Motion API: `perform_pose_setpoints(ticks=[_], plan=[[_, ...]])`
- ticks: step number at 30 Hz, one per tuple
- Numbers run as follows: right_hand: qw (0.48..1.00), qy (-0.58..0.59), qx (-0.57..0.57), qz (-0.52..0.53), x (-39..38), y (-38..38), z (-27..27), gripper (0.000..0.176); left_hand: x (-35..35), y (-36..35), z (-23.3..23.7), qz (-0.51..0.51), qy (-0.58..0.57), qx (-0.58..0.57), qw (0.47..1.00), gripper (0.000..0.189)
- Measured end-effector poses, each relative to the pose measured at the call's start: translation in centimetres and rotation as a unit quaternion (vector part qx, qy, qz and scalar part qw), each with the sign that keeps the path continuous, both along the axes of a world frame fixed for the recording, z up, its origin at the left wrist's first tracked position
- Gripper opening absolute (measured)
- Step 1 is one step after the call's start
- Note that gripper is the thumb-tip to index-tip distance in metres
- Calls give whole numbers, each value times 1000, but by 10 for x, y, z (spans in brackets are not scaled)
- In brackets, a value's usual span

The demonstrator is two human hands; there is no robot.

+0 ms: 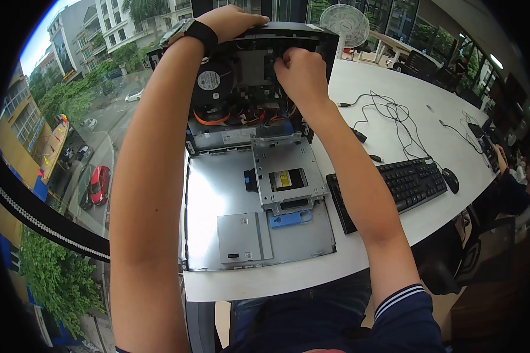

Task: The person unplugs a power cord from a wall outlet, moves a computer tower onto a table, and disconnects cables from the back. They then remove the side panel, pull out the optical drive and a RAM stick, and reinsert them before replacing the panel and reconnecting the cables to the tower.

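An opened desktop computer case [323, 36] stands upright at the far end of the side panel, its inside facing me. My left hand [234, 22], with a dark watch strap at the wrist, lies on the case's top edge with fingers stretched out. Inside, near the upper right, my right hand [303, 72] is closed in a pinch; what it grips is hidden by the fingers. Left of it are a round black fan [208, 80] and a grey metal plate [253, 67]. Orange and other coloured cables [247, 117] run along the lower inside.
A metal drive bracket [282, 188] and a blue plastic latch [290, 219] lie on the flat side panel [203, 200]. Keyboard [415, 183], mouse [450, 180] and loose cables [394, 112] are at right on the white table [359, 76]. A window borders the left; another person's hand [500, 157] shows far right.
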State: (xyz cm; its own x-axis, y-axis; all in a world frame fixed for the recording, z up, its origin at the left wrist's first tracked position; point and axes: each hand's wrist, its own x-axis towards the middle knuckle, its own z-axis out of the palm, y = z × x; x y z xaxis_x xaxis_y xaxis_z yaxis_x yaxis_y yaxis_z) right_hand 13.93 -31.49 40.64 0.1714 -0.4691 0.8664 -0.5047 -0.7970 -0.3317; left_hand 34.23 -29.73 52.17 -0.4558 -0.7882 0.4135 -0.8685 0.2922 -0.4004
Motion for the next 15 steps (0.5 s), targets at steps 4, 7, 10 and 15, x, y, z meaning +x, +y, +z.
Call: perform_pose_setpoints(ticks=[4,7,10,15], plan=[[1000,11,0,-6,1,-3,1,16,2,0,0,-18,-11,-2,1000,32],[1000,18,-7,-6,1,-4,2,16,0,-1,0,-2,-9,7,1000,33],[1000,22,4,-12,2,-3,4,17,4,-6,-1,-6,-12,6,1000,33],[1000,23,6,-10,2,-2,5,17,-3,2,1,24,-1,8,1000,33]])
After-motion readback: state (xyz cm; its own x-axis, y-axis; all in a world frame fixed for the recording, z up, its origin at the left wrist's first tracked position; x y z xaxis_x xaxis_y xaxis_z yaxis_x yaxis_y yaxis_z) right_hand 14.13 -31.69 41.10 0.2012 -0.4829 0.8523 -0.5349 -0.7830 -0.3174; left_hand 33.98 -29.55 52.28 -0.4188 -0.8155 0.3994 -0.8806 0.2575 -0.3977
